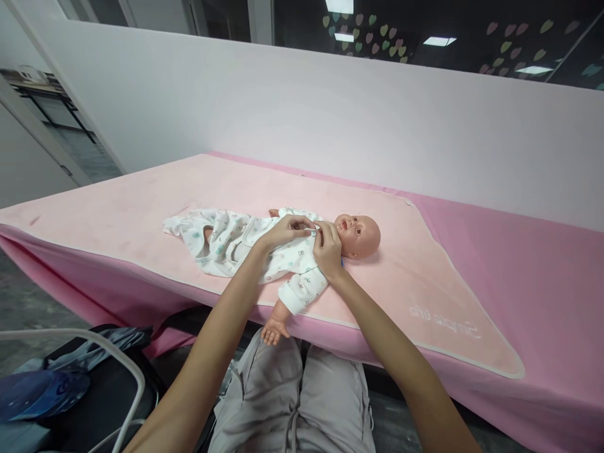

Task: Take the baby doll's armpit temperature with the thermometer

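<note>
A bald baby doll (367, 237) lies on its back, its head to the right, dressed in a white romper (283, 259) with small coloured prints. My left hand (287, 230) pinches the romper's edge at the upper chest. Close beside it, just below the doll's chin, my right hand (328, 246) has its fingers closed on the same fabric. A small fastener seems to be between the fingertips, too small to make out. One doll arm (277, 322) hangs over the table's near edge. Lower down, the romper's front gapes around the legs.
Under the doll is a pale pink mat (415, 277) on a darker pink tablecloth (547, 296). A white partition (330, 113) rises behind the table. At lower left, a blue plastic bottle (42, 393) and grey cloth lie on a black chair, near a curved white bar (127, 362).
</note>
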`<action>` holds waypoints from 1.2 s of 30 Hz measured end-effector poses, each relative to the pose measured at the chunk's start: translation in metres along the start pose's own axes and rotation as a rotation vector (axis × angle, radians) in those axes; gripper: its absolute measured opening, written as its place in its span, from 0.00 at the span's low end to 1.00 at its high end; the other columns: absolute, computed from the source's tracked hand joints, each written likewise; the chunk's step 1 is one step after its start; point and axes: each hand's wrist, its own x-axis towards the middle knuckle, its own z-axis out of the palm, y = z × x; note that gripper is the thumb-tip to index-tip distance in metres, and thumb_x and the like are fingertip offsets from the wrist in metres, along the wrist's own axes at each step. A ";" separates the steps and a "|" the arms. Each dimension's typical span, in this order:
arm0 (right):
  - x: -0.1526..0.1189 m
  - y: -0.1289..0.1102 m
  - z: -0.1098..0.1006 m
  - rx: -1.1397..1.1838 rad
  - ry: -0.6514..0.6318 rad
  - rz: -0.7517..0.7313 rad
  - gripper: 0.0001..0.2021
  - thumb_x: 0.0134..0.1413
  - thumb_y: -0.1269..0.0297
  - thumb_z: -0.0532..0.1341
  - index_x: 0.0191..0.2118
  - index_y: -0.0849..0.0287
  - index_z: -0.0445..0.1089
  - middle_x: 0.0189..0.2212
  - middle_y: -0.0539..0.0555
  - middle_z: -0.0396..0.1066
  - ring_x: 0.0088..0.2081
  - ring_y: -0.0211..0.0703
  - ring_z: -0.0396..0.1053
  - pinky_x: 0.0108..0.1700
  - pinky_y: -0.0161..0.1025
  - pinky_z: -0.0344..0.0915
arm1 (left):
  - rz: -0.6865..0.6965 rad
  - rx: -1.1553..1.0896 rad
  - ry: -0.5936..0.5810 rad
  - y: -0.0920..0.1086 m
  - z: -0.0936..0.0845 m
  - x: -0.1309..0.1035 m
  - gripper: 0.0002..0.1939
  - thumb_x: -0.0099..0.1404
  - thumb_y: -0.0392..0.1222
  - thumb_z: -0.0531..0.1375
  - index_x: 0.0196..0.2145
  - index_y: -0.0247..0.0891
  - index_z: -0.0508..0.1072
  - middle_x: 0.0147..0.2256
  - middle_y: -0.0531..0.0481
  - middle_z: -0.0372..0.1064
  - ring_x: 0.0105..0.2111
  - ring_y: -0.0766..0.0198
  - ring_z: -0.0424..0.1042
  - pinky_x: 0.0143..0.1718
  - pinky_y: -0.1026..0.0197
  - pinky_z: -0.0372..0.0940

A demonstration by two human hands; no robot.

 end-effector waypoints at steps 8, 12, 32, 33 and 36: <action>-0.001 0.003 0.002 0.031 0.025 0.023 0.13 0.58 0.72 0.47 0.42 0.57 0.66 0.39 0.57 0.67 0.45 0.43 0.65 0.49 0.43 0.64 | 0.013 -0.035 -0.011 0.002 -0.001 -0.001 0.17 0.52 0.43 0.65 0.40 0.34 0.73 0.37 0.45 0.72 0.38 0.62 0.70 0.40 0.62 0.63; -0.001 0.004 0.001 0.027 0.011 -0.008 0.14 0.53 0.76 0.48 0.42 0.57 0.66 0.40 0.57 0.67 0.46 0.44 0.65 0.50 0.45 0.64 | 0.036 -0.012 0.014 0.004 0.000 -0.004 0.12 0.56 0.42 0.61 0.36 0.34 0.76 0.37 0.45 0.73 0.40 0.60 0.70 0.45 0.60 0.62; 0.002 -0.018 0.007 -0.039 -0.261 -0.184 0.08 0.57 0.68 0.53 0.38 0.59 0.69 0.42 0.56 0.71 0.47 0.46 0.63 0.53 0.45 0.58 | 0.009 0.260 0.220 0.011 -0.017 -0.068 0.17 0.55 0.50 0.62 0.39 0.38 0.76 0.43 0.44 0.72 0.45 0.57 0.69 0.48 0.58 0.61; 0.002 -0.018 0.007 -0.024 -0.264 -0.160 0.07 0.57 0.68 0.54 0.37 0.59 0.69 0.41 0.56 0.71 0.46 0.46 0.64 0.52 0.45 0.59 | 0.013 0.277 0.220 0.011 -0.016 -0.067 0.17 0.55 0.50 0.62 0.39 0.38 0.76 0.43 0.44 0.71 0.45 0.57 0.69 0.49 0.58 0.61; 0.001 -0.019 0.006 0.022 -0.269 -0.111 0.05 0.56 0.69 0.55 0.33 0.58 0.67 0.37 0.54 0.71 0.43 0.44 0.64 0.49 0.43 0.59 | 0.009 0.315 0.242 0.010 -0.012 -0.065 0.16 0.56 0.50 0.61 0.37 0.38 0.76 0.42 0.45 0.71 0.44 0.58 0.69 0.48 0.57 0.62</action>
